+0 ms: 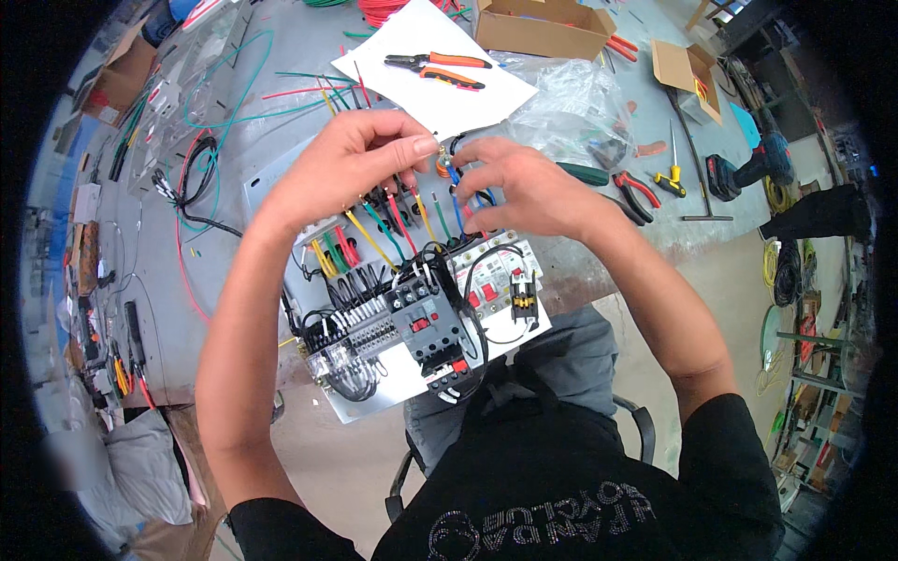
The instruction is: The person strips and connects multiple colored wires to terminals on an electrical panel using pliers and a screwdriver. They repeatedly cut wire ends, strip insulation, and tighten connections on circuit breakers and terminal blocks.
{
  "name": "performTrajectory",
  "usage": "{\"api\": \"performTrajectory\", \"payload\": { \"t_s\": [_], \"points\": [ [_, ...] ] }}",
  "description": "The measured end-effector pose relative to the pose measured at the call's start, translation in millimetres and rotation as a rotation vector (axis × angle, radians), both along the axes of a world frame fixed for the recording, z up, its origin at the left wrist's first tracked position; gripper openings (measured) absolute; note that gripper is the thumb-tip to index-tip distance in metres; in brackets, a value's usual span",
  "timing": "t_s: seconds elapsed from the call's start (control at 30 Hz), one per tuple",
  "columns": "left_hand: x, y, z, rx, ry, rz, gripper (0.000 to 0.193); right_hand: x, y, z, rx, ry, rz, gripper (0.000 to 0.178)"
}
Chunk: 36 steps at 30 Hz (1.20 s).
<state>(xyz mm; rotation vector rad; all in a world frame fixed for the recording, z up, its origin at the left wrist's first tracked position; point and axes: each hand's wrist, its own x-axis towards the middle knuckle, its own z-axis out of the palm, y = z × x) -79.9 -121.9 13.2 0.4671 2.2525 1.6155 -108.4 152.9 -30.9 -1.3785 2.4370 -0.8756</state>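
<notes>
An electrical panel (341, 404) lies at the near edge of the bench, above my lap. It carries a dark grey contactor (426, 325), white circuit breakers (494, 290) with red switches, and a row of terminal blocks (372, 335). Coloured wires rise from its far side. Over these wires my left hand (360, 159) is closed, thumb against fingers, beside a small copper-coloured wire end (443, 165); what it pinches is too small to make out. Facing it, my right hand (528, 192) has curved fingers held apart, close to a blue wire (456, 178).
Beyond my hands, orange-handled wire strippers (440, 70) lie on white paper (412, 35). At right are a clear plastic bag (571, 103), red-handled pliers (638, 192), a yellow screwdriver (672, 178) and a cordless drill (753, 170). Cardboard boxes (543, 30) stand behind; loose cables (201, 173) lie left.
</notes>
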Motion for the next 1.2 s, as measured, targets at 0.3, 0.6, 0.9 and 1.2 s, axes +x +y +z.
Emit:
{"api": "performTrajectory", "payload": {
  "t_s": [0.3, 0.6, 0.9, 1.2],
  "points": [
    [4, 50, 64, -0.789, 0.286, -0.346, 0.025, 9, -2, -12, 0.053, 0.019, -0.077, 0.047],
    [-21, 50, 50, -0.737, 0.049, -0.206, 0.022, 11, -15, -3, 0.143, -0.095, -0.148, 0.036],
    [-52, 43, 29, -0.941, 0.400, -0.373, 0.015, 12, -20, -15, 0.117, -0.099, -0.214, 0.033],
    [-60, 50, 43, -0.861, 0.153, -0.406, 0.021, 6, -41, -17, 0.227, -0.032, -0.405, 0.047]
  ]
}}
